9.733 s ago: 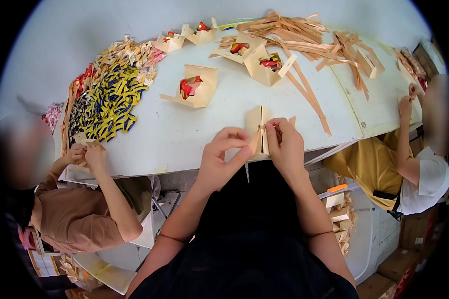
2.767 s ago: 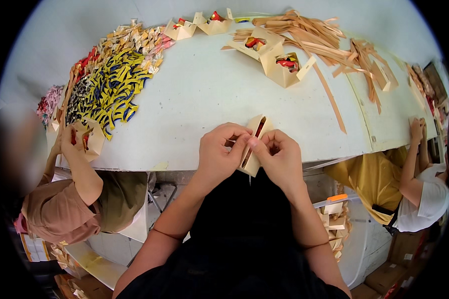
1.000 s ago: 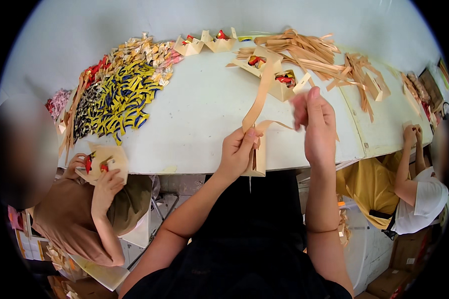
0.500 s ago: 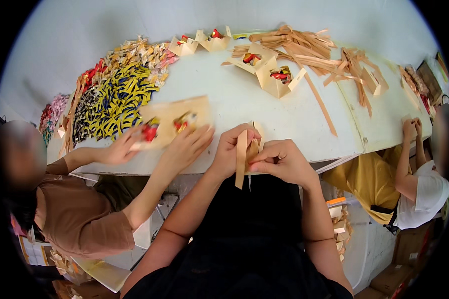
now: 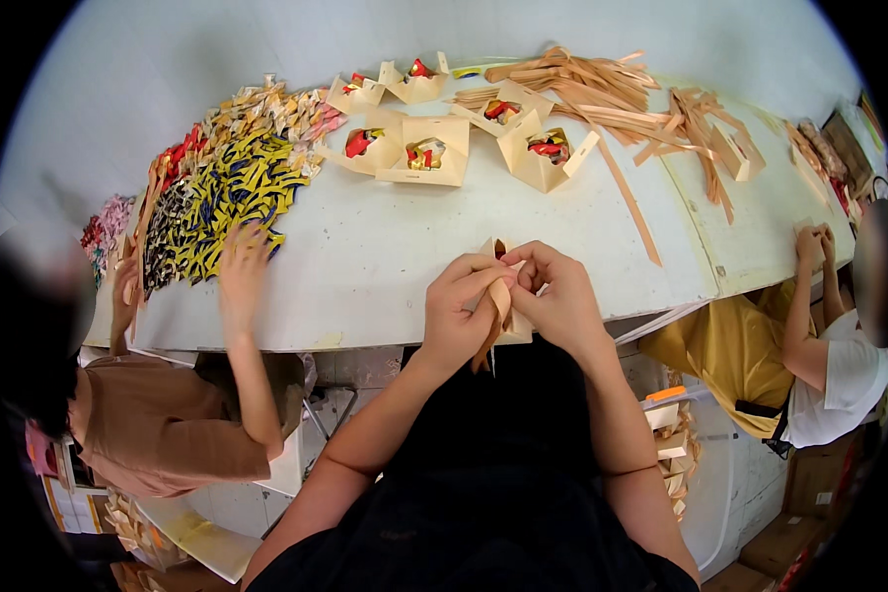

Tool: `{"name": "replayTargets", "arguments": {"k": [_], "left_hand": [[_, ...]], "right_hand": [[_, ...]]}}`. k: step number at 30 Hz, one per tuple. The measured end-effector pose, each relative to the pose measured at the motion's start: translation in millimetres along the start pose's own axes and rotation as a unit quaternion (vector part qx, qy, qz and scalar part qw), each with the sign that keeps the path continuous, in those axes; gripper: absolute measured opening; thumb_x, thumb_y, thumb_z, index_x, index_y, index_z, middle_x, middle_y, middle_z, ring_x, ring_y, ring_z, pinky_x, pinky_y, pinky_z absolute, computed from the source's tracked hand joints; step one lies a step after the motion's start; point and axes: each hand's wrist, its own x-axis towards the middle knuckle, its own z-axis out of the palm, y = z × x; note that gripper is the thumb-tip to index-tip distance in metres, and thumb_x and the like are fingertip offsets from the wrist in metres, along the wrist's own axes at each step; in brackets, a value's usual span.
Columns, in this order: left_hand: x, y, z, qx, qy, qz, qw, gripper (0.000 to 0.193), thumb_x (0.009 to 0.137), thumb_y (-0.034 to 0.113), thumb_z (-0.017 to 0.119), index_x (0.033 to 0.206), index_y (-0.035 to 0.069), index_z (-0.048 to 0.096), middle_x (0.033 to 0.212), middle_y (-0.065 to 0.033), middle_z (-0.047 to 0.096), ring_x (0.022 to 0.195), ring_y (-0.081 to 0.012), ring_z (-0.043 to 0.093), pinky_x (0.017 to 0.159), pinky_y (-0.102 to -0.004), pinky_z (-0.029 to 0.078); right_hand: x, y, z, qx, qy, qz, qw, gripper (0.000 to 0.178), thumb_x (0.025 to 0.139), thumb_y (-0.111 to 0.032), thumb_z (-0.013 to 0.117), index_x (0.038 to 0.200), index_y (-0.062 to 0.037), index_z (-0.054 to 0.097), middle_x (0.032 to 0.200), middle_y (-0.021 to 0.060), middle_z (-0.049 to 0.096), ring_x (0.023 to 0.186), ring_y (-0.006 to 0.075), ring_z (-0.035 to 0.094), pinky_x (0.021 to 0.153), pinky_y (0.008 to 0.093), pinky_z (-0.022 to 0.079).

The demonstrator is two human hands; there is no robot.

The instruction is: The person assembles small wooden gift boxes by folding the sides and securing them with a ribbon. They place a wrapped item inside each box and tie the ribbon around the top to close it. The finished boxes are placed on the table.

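At the table's near edge my hands meet over a small cream cardboard box (image 5: 515, 333), mostly hidden behind my fingers. My left hand (image 5: 461, 308) is closed on a flat tan ribbon (image 5: 501, 301), whose loose end hangs below the fingers in front of the box. My right hand (image 5: 562, 296) is closed too, thumb and forefinger pinched against the left fingertips at the top of the box. The ribbon seems to run into that pinch, but the exact grip is covered by the fingers.
Beyond my hands stand several opened cream boxes (image 5: 434, 153) with small wrapped packets inside. Tan ribbons (image 5: 582, 84) lie heaped at the back right. A pile of yellow and dark packets (image 5: 232, 197) covers the left. One co-worker's hand (image 5: 242, 271) reaches there; another person (image 5: 839, 355) works at right.
My hands have drawn together; the ribbon's upright strip has folded down into my fingers. The co-worker at left has set down two joined open boxes among the others and moved a hand to the packets.
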Motion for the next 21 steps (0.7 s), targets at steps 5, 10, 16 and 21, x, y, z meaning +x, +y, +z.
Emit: {"name": "replayTargets", "arguments": {"k": [5,10,16,21], "left_hand": [[-18.4,15.0,17.1,0.013,0.145,0.004,0.989,0.017,0.094,-0.002,0.081,0.111,-0.002,0.081,0.115,-0.0140,0.077,0.102,-0.0249,0.075,0.090,-0.0325,0.060],[-30.7,18.9,15.9,-0.059,0.144,-0.060,0.986,0.014,0.100,0.001,0.078,0.112,-0.004,0.079,0.114,-0.0122,0.073,0.102,-0.0187,0.074,0.084,-0.0297,0.063],[-22.6,18.3,2.1,-0.096,0.093,-0.090,0.987,0.017,0.103,0.003,0.073,0.119,-0.003,0.073,0.113,-0.0099,0.070,0.105,-0.0157,0.072,0.076,-0.0270,0.063],[-14.2,17.4,-13.7,-0.177,0.035,-0.164,0.970,0.023,0.103,0.008,0.075,0.124,0.000,0.071,0.114,-0.0095,0.068,0.105,-0.0180,0.073,0.093,-0.0338,0.064]], "right_hand": [[-2.0,-4.2,21.5,-0.096,0.081,-0.028,0.992,0.013,0.099,-0.013,0.075,0.096,-0.0013,0.069,0.065,0.0113,0.067,0.054,0.0199,0.064,0.055,0.0325,0.049],[-3.7,-6.9,30.0,-0.097,0.106,-0.042,0.989,0.020,0.102,-0.017,0.075,0.092,-0.0011,0.072,0.061,0.0114,0.065,0.052,0.0202,0.064,0.053,0.0340,0.049],[-4.1,1.9,23.6,-0.045,0.057,-0.021,0.997,0.014,0.099,-0.014,0.080,0.098,0.0002,0.078,0.058,0.0045,0.058,0.052,0.0112,0.052,0.053,0.0286,0.044],[-6.3,20.8,21.1,0.039,0.069,-0.028,0.997,0.011,0.098,-0.009,0.082,0.101,0.0008,0.078,0.068,-0.0003,0.060,0.063,0.0063,0.049,0.057,0.0261,0.042]]}}
